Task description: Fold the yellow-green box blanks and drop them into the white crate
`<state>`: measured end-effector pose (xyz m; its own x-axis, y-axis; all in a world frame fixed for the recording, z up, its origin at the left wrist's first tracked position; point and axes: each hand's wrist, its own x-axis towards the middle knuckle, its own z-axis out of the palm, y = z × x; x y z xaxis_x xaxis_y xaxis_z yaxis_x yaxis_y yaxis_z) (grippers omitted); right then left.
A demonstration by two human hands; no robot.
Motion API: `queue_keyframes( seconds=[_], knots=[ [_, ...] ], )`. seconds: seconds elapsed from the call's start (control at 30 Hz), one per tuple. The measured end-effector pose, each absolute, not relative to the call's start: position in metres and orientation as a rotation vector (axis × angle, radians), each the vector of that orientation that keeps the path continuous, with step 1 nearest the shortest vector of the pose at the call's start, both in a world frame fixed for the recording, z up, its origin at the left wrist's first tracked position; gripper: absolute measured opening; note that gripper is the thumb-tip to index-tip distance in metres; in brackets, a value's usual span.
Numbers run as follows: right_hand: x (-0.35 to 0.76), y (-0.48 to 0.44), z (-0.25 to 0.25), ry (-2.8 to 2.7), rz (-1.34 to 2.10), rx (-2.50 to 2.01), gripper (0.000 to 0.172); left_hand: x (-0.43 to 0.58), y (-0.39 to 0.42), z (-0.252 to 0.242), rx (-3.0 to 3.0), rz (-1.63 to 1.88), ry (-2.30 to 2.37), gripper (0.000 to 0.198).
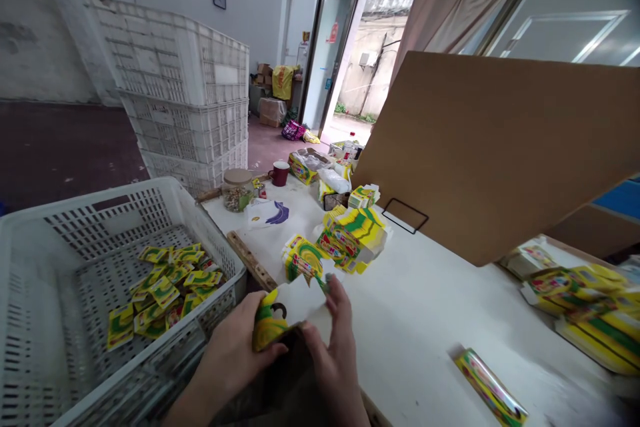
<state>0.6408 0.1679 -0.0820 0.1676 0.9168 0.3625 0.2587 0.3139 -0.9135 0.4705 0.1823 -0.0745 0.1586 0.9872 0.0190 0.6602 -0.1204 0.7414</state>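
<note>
Close to my body, a small yellow-and-green printed carton (300,301) is held between both hands, its white inner card facing up. My left hand (230,350) is closed around the carton's yellow end. On the other side my right hand (334,340) pinches the white card's edge, thumb below and fingers above. Just beyond lie a fanned pile of flat cartons (304,259) and a larger stack of the same cartons (354,233). To the right, a slim filled-looking pack (491,387) lies alone on the white table (420,320).
On the left stands a white plastic crate (47,233) holding several small cartons (165,290). Stacked crates (170,80) rise behind it. A large brown cardboard sheet (500,147) leans over the table's far side. A jar (237,190) and a red mug (280,173) stand near the far edge.
</note>
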Motion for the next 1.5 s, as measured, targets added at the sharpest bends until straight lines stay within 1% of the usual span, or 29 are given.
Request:
queue_keyframes(
  seconds=[0.07, 0.13, 0.2, 0.27, 0.4, 0.43, 0.57, 0.7, 0.73, 0.83, 0.9, 0.97, 1.03, 1.13, 1.2, 1.33, 1.4, 1.5],
  knots=[
    [0.639, 0.17, -0.086, -1.147, 1.187, -1.127, 0.053, 0.478, 0.178, -0.08, 1.951, 0.71, 1.522, 0.058],
    [0.637, 0.173, -0.088, -0.978, 1.551, -0.986, 0.045, 0.484, 0.174, -0.085, 2.02, 0.694, 1.479, 0.063],
    [0.635, 0.175, -0.088, -0.885, 1.713, -0.861, 0.045, 0.487, 0.172, -0.088, 2.052, 0.689, 1.454, 0.071],
    [0.634, 0.177, -0.091, -0.848, 1.757, -0.805, 0.047, 0.488, 0.171, -0.089, 2.076, 0.711, 1.423, 0.072],
    [0.632, 0.178, -0.1, -0.846, 1.684, -0.815, 0.052, 0.485, 0.172, -0.086, 2.099, 0.763, 1.428, 0.05],
    [0.631, 0.178, -0.101, -0.855, 1.648, -0.835, 0.053, 0.484, 0.173, -0.086, 2.092, 0.763, 1.431, 0.048],
    [0.63, 0.177, -0.102, -0.931, 1.555, -0.95, 0.055, 0.486, 0.173, -0.082, 2.081, 0.727, 1.358, 0.056],
    [0.633, 0.172, -0.101, -1.099, 1.467, -1.008, 0.059, 0.485, 0.174, -0.078, 2.039, 0.656, 1.316, 0.047],
    [0.634, 0.17, -0.101, -1.168, 1.416, -1.001, 0.059, 0.485, 0.174, -0.078, 2.011, 0.64, 1.308, 0.048],
    [0.636, 0.164, -0.104, -1.527, 1.183, -0.968, 0.053, 0.483, 0.173, -0.083, 1.918, 0.63, 1.27, 0.064],
    [0.638, 0.163, -0.107, -1.749, 1.011, -0.973, 0.049, 0.484, 0.173, -0.089, 1.863, 0.683, 1.262, 0.07],
    [0.639, 0.165, -0.11, -1.789, 0.887, -1.016, 0.044, 0.486, 0.174, -0.094, 1.835, 0.766, 1.326, 0.068],
    [0.642, 0.169, -0.112, -1.701, 0.82, -1.09, 0.042, 0.486, 0.175, -0.097, 1.853, 0.81, 1.432, 0.059],
    [0.649, 0.175, -0.11, -1.701, 0.812, -1.132, 0.043, 0.48, 0.18, -0.097, 1.906, 0.791, 1.481, 0.049],
    [0.654, 0.178, -0.105, -1.796, 0.856, -1.107, 0.045, 0.473, 0.182, -0.095, 1.898, 0.798, 1.463, 0.048],
    [0.664, 0.18, -0.085, -1.912, 0.974, -1.126, 0.032, 0.461, 0.186, -0.084, 1.858, 0.811, 1.424, 0.057],
    [0.666, 0.181, -0.076, -1.936, 1.045, -1.142, 0.029, 0.46, 0.186, -0.078, 1.856, 0.776, 1.388, 0.061],
    [0.662, 0.181, -0.072, -1.856, 1.058, -1.201, 0.024, 0.465, 0.185, -0.076, 1.885, 0.754, 1.396, 0.058]
  ],
)
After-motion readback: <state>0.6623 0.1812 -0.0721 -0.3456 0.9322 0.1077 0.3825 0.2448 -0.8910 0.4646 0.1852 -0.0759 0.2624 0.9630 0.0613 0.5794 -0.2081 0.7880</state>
